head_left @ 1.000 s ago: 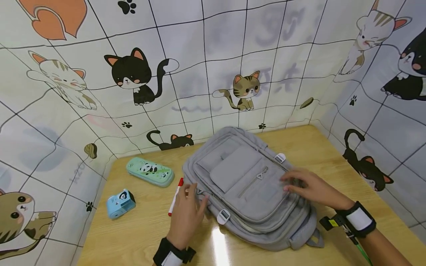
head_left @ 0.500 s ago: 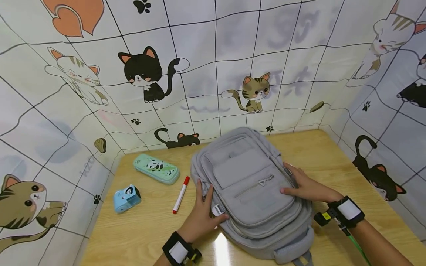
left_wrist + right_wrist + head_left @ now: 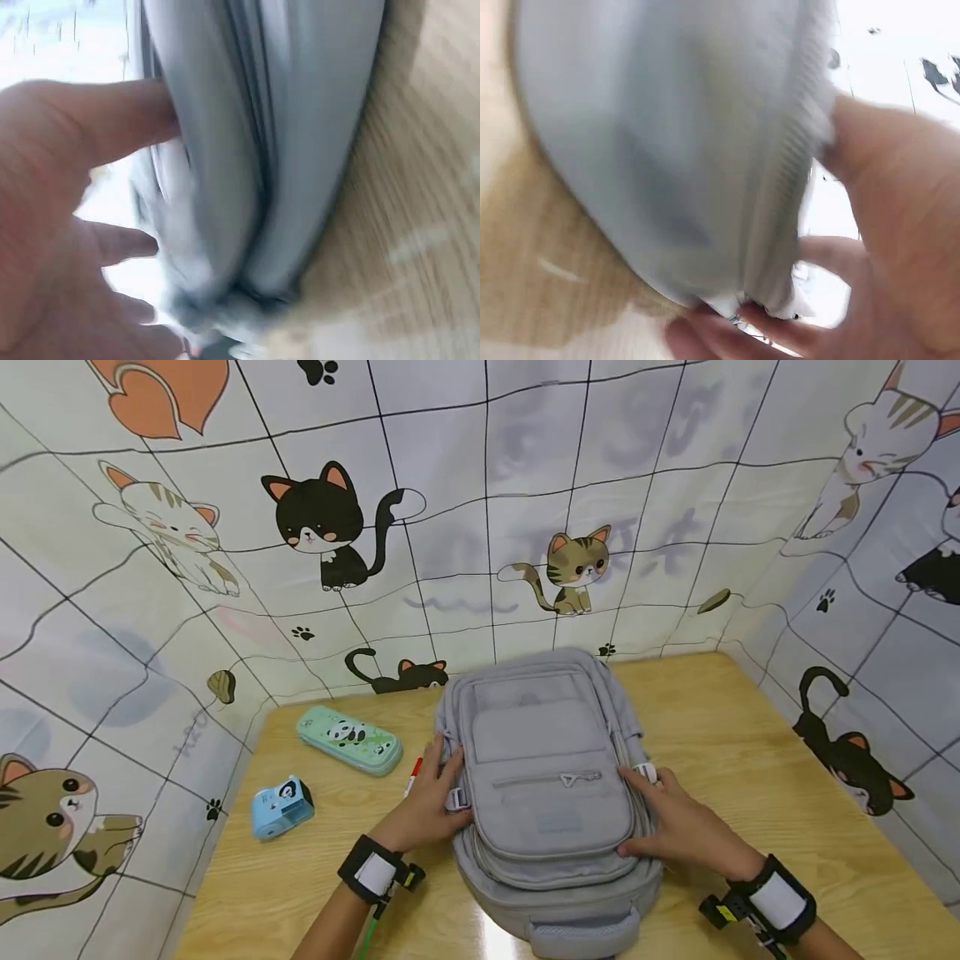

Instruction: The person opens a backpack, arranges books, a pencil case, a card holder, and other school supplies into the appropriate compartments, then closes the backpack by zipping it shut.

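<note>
A grey backpack [image 3: 551, 793] lies flat on the wooden table [image 3: 750, 752], front pocket up, its top end toward the far wall. My left hand [image 3: 442, 768] grips its left side by a white buckle [image 3: 455, 799]. In the left wrist view the left hand [image 3: 161, 180] has its thumb on the top face and its fingers against the side of the backpack [image 3: 277, 150]. My right hand [image 3: 637, 810] holds the right side. Seen from the right wrist, the right hand [image 3: 810, 247] has its thumb on the zipper edge of the backpack [image 3: 660, 165] and its fingers curled beneath.
A green panda pencil case [image 3: 348, 742] and a small blue sharpener [image 3: 281, 807] lie to the left of the bag. A red-capped marker [image 3: 412, 770] is mostly hidden behind my left hand. Cat-patterned walls [image 3: 480, 527] enclose the table on three sides.
The backpack has turned from a slant to lie straight and slid nearer to me. Both hands moved from its top to its two sides. The marker is now mostly covered.
</note>
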Demonstrator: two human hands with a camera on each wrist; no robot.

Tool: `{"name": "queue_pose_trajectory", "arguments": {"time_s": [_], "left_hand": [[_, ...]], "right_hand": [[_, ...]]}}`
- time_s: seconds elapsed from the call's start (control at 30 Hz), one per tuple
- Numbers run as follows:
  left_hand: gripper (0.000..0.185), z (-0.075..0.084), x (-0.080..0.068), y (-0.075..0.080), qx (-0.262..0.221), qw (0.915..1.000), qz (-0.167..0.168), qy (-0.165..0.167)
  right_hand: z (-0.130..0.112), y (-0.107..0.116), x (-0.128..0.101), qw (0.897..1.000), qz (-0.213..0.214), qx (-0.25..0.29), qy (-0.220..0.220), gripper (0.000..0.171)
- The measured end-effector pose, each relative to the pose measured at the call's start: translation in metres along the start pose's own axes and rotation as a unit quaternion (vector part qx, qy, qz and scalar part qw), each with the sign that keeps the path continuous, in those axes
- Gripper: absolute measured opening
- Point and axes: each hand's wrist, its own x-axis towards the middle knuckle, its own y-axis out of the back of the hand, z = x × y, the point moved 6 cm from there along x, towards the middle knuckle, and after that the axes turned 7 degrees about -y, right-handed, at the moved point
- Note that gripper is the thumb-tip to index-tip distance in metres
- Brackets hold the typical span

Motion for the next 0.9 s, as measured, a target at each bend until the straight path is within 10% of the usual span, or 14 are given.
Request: {"name": "queue_pose_trajectory", "arguments": {"time_s": [0.17, 0.33, 0.67, 0.9], "left_hand": [[0.082, 0.057, -0.014, -0.016, 0.083, 0.9852, -0.02, -0.149], [0.097, 0.066, -0.02, -0.031, 0.093, 0.978, -0.046, -0.181], [0.084, 0.065, 0.016, -0.008, 0.076, 0.9727, 0.122, -0.182], [0.021, 0.056, 0.049, 0.036, -0.018, 0.9725, 0.201, -0.116]], "right_hand": [[-0.017, 0.004, -0.016, 0.974, 0.174, -0.078, 0.124, 0.055], [-0.034, 0.018, -0.014, 0.942, 0.215, -0.029, 0.256, 0.016], [-0.056, 0.064, 0.013, 0.946, 0.141, 0.158, 0.246, 0.04], [-0.051, 0.054, 0.031, 0.965, 0.078, 0.187, 0.165, 0.079]]}}
